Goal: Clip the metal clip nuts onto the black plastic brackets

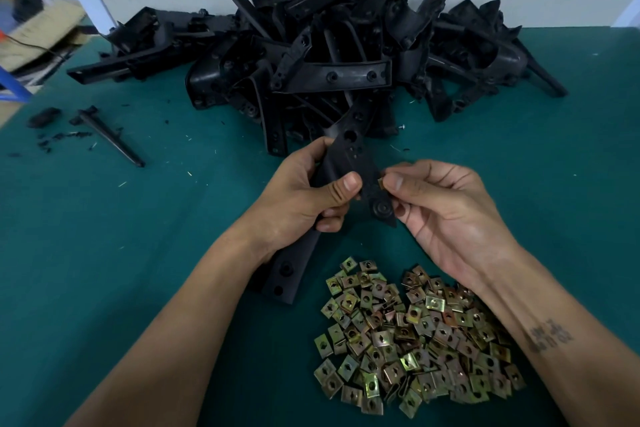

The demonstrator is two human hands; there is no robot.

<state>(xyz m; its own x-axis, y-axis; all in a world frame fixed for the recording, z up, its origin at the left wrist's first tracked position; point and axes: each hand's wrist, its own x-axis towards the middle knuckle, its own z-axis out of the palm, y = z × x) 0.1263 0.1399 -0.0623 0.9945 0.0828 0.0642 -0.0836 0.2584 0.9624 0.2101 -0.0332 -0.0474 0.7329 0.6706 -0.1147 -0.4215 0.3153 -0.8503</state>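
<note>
My left hand (304, 198) grips a long black plastic bracket (353, 152) above the table, thumb on its face, fingers wrapped behind. The bracket's lower end (287, 274) pokes out below my wrist. My right hand (446, 215) pinches a small brass-coloured clip nut (381, 183) between thumb and forefinger, right at the bracket's right edge. A loose heap of several clip nuts (412, 336) lies on the green mat near me, under my right forearm.
A big pile of black brackets (329, 55) fills the back of the green table (138, 236) against the white wall. A thin black piece (110, 135) and black scraps (45, 116) lie at the left. Cardboard boxes (38, 28) stand beyond the left edge.
</note>
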